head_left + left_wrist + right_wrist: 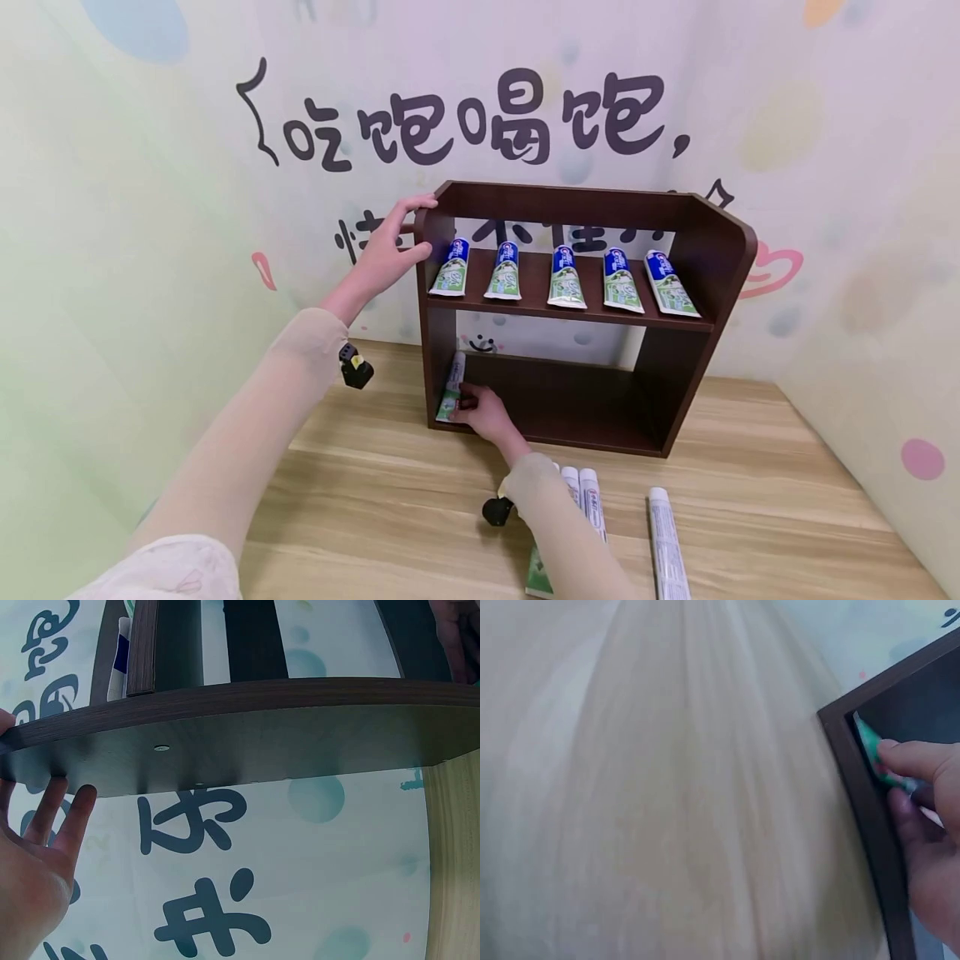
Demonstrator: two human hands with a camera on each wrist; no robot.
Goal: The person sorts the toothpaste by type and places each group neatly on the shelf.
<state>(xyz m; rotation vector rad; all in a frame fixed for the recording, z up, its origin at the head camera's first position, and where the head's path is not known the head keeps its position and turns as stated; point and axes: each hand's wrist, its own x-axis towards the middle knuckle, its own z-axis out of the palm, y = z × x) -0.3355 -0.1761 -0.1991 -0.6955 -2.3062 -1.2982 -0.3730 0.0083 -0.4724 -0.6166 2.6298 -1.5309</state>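
Note:
A dark brown two-tier shelf (pixel 555 313) stands on the table against the wall. My left hand (pixel 386 254) holds its left side panel (pixel 247 742) near the top, fingers against the panel in the left wrist view. On the lower level, close to the left wall, lies a green and white toothpaste tube (pixel 452 392). My right hand (pixel 487 414) pinches this tube by its side; in the right wrist view the thumb and fingers sit around its green end (pixel 870 746). Part of the tube is hidden by the fingers.
Several blue and green toothpaste tubes (pixel 565 279) lie spaced along the upper level. On the wooden table (pixel 360 500), more tubes (pixel 591 496) lie partly under my right forearm. A single tube (pixel 667 542) lies farther right. Behind stands a printed wall (pixel 750 100).

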